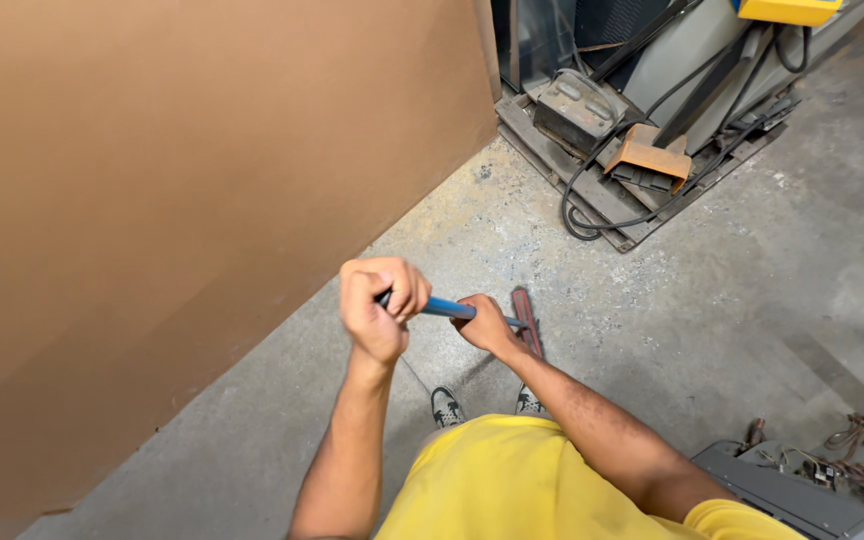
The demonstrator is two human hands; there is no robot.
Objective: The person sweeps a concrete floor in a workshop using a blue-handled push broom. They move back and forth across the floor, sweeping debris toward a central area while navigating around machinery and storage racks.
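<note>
Fists, left hand [382, 305] and right hand [487, 325], both clenched around blue-handled tool [444, 308], beside brown board's edge [422, 205], open concrete floor [712, 320] rightward

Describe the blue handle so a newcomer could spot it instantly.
Start at the big brown board leaning over the concrete floor. Just off its lower edge, above the person's shoes, both fists meet: left hand and right hand grip the blue handle. It is the only blue, slim, straight bar there.

Rod [444, 308]: blue, smooth, slightly glossy, gripped by left hand [380, 305] and right hand [485, 324]
Board [192, 200]: brown, matt, fibreboard look
Floor [652, 300]: concrete, rough, stained
Cables [632, 150]: black rubber
Shirt [512, 480]: yellow cloth, matt
Battery [580, 108]: grey, dusty
</note>
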